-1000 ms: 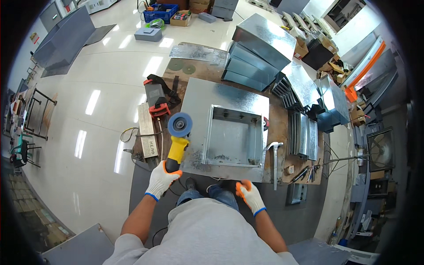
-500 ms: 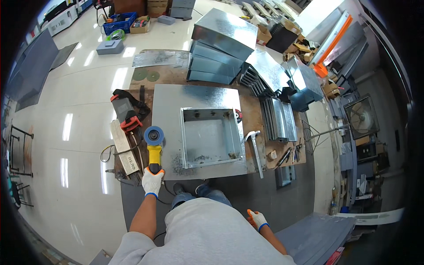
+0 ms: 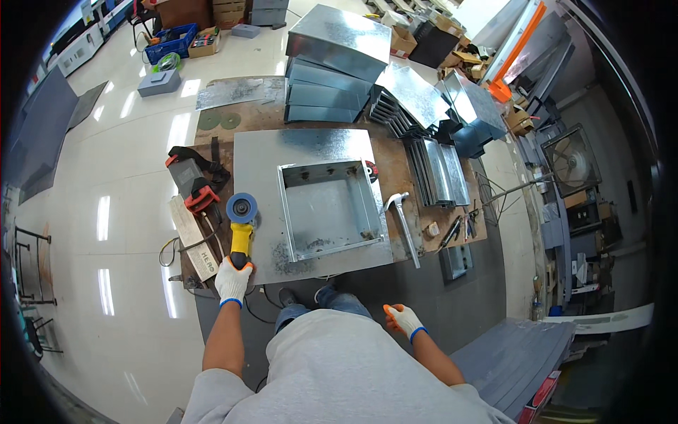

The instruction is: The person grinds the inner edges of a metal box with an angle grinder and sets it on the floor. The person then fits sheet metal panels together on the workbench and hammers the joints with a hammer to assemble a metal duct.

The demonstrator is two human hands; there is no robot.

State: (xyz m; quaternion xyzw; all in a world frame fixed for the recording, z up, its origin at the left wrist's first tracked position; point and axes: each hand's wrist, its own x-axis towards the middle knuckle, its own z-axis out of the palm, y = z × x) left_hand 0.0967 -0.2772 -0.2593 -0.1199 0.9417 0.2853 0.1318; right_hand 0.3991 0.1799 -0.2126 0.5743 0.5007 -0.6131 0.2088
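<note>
My left hand (image 3: 232,281), in a white glove with orange fingers, is closed round the black rear end of a yellow angle grinder (image 3: 241,237). The grinder's blue-rimmed disc points away from me, at the left edge of a grey metal sheet (image 3: 265,240). On that sheet sits an open square metal box (image 3: 328,205) with dark smudges at its corners. My right hand (image 3: 405,319), gloved alike, hangs off the table's near side. Its fingers are curled in, with nothing visible in them. A claw hammer (image 3: 405,230) lies right of the sheet.
A welding mask (image 3: 189,177) and a wooden block (image 3: 194,237) lie at the left. Stacked metal boxes (image 3: 339,42) and bent metal panels (image 3: 436,173) stand at the back and right. Hand tools (image 3: 452,230) lie near the right edge. A cable (image 3: 263,318) hangs below the table.
My right hand has risen forward, nearer the table. The left hand keeps its hold on the angle grinder, which has barely moved. The whole view has shifted and turned slightly.
</note>
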